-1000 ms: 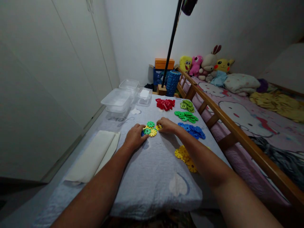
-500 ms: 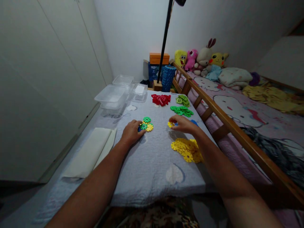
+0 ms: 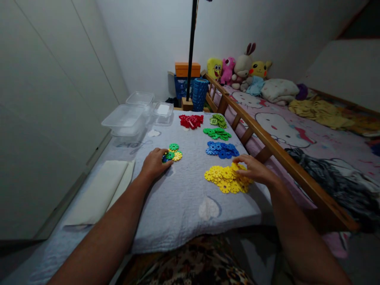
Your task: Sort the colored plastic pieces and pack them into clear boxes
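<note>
On the cloth-covered table, my left hand [image 3: 154,162] curls round the left side of a small joined cluster [image 3: 170,155] of green, yellow and blue notched plastic discs. Its fingers hide part of the blue pieces. Over the right end of a heap of yellow notched discs [image 3: 225,186], my right hand [image 3: 251,168] pinches one yellow disc [image 3: 234,166] between thumb and fingers. Just behind that heap lies a pile of blue discs [image 3: 222,149]. Farther back are green discs [image 3: 217,133], lime-green pieces [image 3: 218,120] and red pieces [image 3: 191,122].
Clear plastic containers [image 3: 124,118] stand at the back left, with a smaller lidded box [image 3: 163,109] beside them. A folded cream cloth [image 3: 97,190] lies at the left. The wooden bed rail [image 3: 252,126] runs along the table's right side. A black pole [image 3: 190,51] rises behind.
My right hand has moved right and toward me, from open table to the yellow heap, uncovering the blue pile. My left hand stays at the cluster. The whole view has shifted slightly.
</note>
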### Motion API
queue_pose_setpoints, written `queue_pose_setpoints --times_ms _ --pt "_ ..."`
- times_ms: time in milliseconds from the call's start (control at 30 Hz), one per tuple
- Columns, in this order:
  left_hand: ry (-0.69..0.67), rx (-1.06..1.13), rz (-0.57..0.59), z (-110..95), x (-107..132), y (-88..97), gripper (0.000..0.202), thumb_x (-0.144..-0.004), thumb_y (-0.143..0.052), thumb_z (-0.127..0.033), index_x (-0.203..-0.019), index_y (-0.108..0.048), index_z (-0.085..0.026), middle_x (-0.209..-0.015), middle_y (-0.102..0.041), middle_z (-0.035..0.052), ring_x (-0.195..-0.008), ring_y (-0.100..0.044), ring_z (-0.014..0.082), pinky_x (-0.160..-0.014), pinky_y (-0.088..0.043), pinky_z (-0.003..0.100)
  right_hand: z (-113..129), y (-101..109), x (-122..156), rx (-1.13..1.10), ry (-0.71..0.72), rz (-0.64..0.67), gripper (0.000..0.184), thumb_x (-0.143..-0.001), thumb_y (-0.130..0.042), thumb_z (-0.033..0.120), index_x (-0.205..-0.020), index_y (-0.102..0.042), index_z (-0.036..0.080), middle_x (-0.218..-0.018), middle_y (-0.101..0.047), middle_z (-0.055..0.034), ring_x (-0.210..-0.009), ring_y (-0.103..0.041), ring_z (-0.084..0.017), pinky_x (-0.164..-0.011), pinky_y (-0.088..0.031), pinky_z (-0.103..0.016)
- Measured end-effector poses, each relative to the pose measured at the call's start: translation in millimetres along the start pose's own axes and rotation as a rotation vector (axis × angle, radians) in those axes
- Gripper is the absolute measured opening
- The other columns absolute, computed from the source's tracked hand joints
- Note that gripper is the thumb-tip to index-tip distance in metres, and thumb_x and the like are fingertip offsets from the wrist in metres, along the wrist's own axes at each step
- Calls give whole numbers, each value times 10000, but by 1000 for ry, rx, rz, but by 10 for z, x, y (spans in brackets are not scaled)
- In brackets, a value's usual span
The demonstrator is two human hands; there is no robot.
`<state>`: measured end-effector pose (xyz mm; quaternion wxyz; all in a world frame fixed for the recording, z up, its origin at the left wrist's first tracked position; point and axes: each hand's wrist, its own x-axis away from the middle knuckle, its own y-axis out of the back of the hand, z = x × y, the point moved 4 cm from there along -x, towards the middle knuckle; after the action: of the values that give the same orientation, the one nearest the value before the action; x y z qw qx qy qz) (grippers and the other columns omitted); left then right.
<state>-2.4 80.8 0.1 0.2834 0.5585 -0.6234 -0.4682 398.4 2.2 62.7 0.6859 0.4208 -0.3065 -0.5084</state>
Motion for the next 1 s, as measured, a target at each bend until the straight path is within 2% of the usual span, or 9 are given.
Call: queue_pose_setpoints --times_ms 300,733,867,1000 --pt "-19 -1 -20 35 -1 -32 524 -842 -639 -495 -1260 -653 -179 -1142 -650 120 -1041 -629 285 -917 -489 383 -310 -152 267 -19 -124 -76 345 -745 -669 296 -1069 -713 186 -1132 -699 -110 -1100 -640 -285 -1014 -481 -443" --pt "-19 -6 -23 38 1 -31 522 -834 -636 -503 -1250 -657 -188 -1140 -648 116 -1055 -626 284 -935 -486 383 -304 -162 296 -50 -148 -103 383 -723 -649 221 -1097 -726 189 -1134 -715 -99 -1072 -654 -263 -985 -503 -413" --pt "-19 1 -18 34 3 -29 515 -838 -632 -491 -1256 -650 -190 -1162 -649 119 -1066 -624 288 -950 -485 391 -223 -124 289 -66 -172 -157 351 -735 -645 219 -1076 -724 194 -1134 -719 -97 -1067 -657 -266 -989 -504 -435" --pt "-20 13 -12 29 -1 -20 511 -834 -636 -479 -1261 -648 -197 -1165 -645 118 -1064 -623 287 -951 -486 392 96 -107 111 -117 -143 -260 288 -823 -608 246 -1090 -704 197 -1150 -709 -104 -1057 -658 -251 -973 -508 -425"
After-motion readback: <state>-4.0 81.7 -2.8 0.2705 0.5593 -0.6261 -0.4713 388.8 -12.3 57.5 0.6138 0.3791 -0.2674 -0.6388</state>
